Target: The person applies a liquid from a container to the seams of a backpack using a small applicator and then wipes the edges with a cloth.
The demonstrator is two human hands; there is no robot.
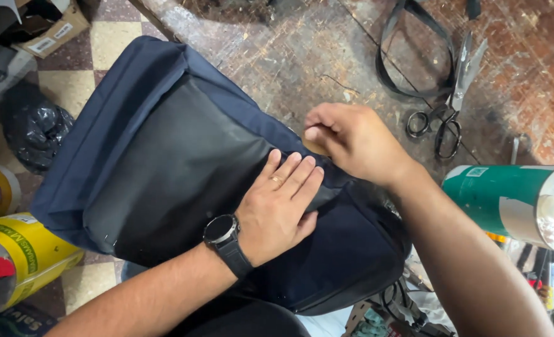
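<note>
1. Bag [164, 156], navy with a black panel, is lying half on the worn surface [289, 56], half over the floor.
2. Left hand [280, 209] is pressing flat on the bag, fingers spread open.
3. Right hand [352, 140] is pinching a small tan thing at the bag's edge; what it is, I cannot tell.
4. Scissors [452, 100] are lying near a strap [395, 50].

**Navy backpack, laid flat**

A dark navy fabric backpack [164, 168] with a large black panel on its upward face lies slanted across the worn wooden tabletop [302, 56], one end hanging past the edge over the checkered floor [111, 40].
</note>
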